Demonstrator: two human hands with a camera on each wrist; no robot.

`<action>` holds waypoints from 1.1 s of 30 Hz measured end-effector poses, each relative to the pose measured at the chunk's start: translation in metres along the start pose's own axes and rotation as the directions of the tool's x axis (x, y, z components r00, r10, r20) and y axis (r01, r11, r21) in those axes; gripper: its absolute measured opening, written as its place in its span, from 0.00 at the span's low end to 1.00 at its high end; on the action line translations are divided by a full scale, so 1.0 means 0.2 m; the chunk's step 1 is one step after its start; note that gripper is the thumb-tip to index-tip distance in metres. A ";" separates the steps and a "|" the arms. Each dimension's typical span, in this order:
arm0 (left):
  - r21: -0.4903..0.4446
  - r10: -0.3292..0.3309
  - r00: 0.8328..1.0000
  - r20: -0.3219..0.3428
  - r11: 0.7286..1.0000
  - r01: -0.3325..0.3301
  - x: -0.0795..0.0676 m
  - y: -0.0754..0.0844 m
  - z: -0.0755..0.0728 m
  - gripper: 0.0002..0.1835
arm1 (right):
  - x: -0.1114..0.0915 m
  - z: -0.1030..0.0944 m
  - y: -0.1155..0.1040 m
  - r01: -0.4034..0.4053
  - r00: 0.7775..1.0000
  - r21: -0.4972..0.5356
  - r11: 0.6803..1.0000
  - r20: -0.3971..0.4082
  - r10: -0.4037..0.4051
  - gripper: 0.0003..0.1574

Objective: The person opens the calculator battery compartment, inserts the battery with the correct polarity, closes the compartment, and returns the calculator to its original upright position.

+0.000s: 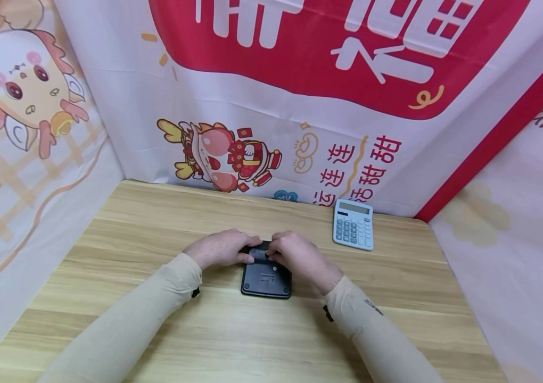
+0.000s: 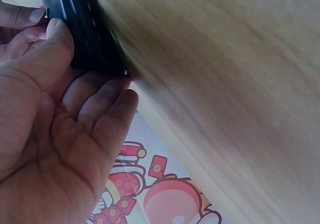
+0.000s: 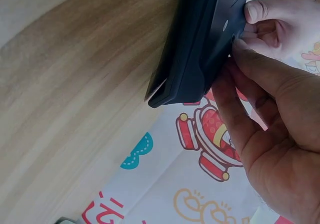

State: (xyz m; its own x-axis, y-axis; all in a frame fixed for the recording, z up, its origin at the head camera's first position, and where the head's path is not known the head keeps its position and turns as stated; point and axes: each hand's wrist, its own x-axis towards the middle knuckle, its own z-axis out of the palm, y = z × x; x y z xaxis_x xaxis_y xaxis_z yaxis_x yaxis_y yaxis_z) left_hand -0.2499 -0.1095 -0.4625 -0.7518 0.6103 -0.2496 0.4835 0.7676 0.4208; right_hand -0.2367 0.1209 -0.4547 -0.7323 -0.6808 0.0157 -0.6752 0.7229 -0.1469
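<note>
A black calculator [image 1: 266, 279] lies on the wooden table with its underside up, showing round feet, a small label and a recess near its far edge. My left hand [image 1: 221, 248] grips its far left corner, the thumb on the underside; in the left wrist view the fingers of that hand [image 2: 60, 114] reach beneath the edge. At the recess, my right hand [image 1: 300, 258] pinches a small black piece [image 1: 268, 255] between thumb and fingertips. The right wrist view has this hand [image 3: 280, 114] at the calculator's edge [image 3: 200, 49]; its fingertips mostly hide the piece.
A light blue calculator [image 1: 353, 224] lies face up at the back right of the table [image 1: 252, 340]. Behind the table hangs a printed cloth [image 1: 262, 106] with red patches and cartoon figures. More printed cloth [image 1: 27, 175] hangs on the left side.
</note>
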 end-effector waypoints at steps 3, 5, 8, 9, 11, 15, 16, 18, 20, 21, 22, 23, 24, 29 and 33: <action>-0.003 -0.006 1.000 -0.002 1.000 0.006 0.00 0.00 0.00 0.32 | -0.01 0.00 0.00 -0.013 1.000 0.021 1.000 0.017 0.013 0.08; -0.004 -0.014 1.000 -0.002 1.000 0.014 0.00 0.00 0.01 0.32 | -0.02 0.00 0.00 -0.029 0.999 0.042 0.999 0.025 0.028 0.10; -0.002 -0.023 1.000 -0.008 1.000 0.023 -0.01 0.00 0.01 0.32 | -0.03 0.00 0.01 -0.052 0.998 0.067 0.996 0.037 0.050 0.13; 0.001 -0.024 1.000 -0.010 1.000 0.024 -0.01 0.00 0.01 0.32 | -0.04 0.00 0.01 -0.060 0.998 0.070 0.996 0.042 0.057 0.15; -0.001 -0.022 1.000 -0.013 1.000 0.022 -0.01 0.01 0.01 0.32 | -0.04 0.00 0.02 -0.079 0.996 0.065 0.995 0.057 0.075 0.17; -0.001 -0.025 0.999 -0.019 1.000 0.025 -0.01 0.01 0.01 0.31 | -0.05 0.00 0.03 -0.154 0.984 0.051 0.987 0.099 0.148 0.21; -0.004 -0.027 0.999 -0.020 1.000 0.027 -0.01 0.01 0.01 0.31 | -0.05 0.00 0.04 -0.173 0.980 0.048 0.984 0.109 0.167 0.22; -0.001 -0.026 0.999 -0.023 1.000 0.026 -0.01 0.01 0.01 0.31 | -0.06 0.00 0.05 -0.194 0.975 0.046 0.980 0.118 0.188 0.23; 0.008 -0.020 0.999 -0.025 1.000 0.020 0.00 0.01 0.01 0.31 | -0.07 0.01 0.06 -0.198 0.974 0.046 0.979 0.120 0.191 0.23; 0.016 -0.012 1.000 -0.028 1.000 0.013 0.00 0.01 0.01 0.31 | -0.07 0.01 0.06 -0.194 0.975 0.045 0.980 0.119 0.188 0.23; 0.024 -0.006 1.000 -0.030 1.000 0.007 0.00 0.02 0.01 0.31 | -0.07 0.01 0.06 -0.192 0.975 0.048 0.980 0.119 0.186 0.23; 0.037 0.002 0.999 -0.034 0.999 -0.001 0.00 0.02 0.02 0.31 | -0.08 0.01 0.06 -0.191 0.976 0.051 0.980 0.118 0.184 0.23; 0.047 0.008 0.999 -0.038 0.999 -0.006 0.00 0.02 0.02 0.30 | -0.08 0.01 0.06 -0.191 0.976 0.055 0.980 0.118 0.184 0.23; 0.066 -0.017 0.995 -0.097 0.998 0.023 -0.01 0.04 0.03 0.28 | -0.09 0.01 0.06 -0.196 0.976 0.066 0.978 0.108 0.188 0.23; -0.011 -0.084 0.979 -0.185 0.996 0.083 -0.03 0.05 0.04 0.26 | -0.09 0.02 0.07 -0.200 0.976 0.067 0.978 0.102 0.193 0.23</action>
State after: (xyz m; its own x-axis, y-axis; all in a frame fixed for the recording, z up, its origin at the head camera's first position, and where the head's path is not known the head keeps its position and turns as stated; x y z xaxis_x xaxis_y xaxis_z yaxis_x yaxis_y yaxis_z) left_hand -0.2367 -0.1034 -0.4638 -0.8597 0.4970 -0.1180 0.4142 0.8134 0.4086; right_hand -0.2318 0.1425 -0.4601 -0.8358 -0.5372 -0.1135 -0.5077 0.8348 -0.2129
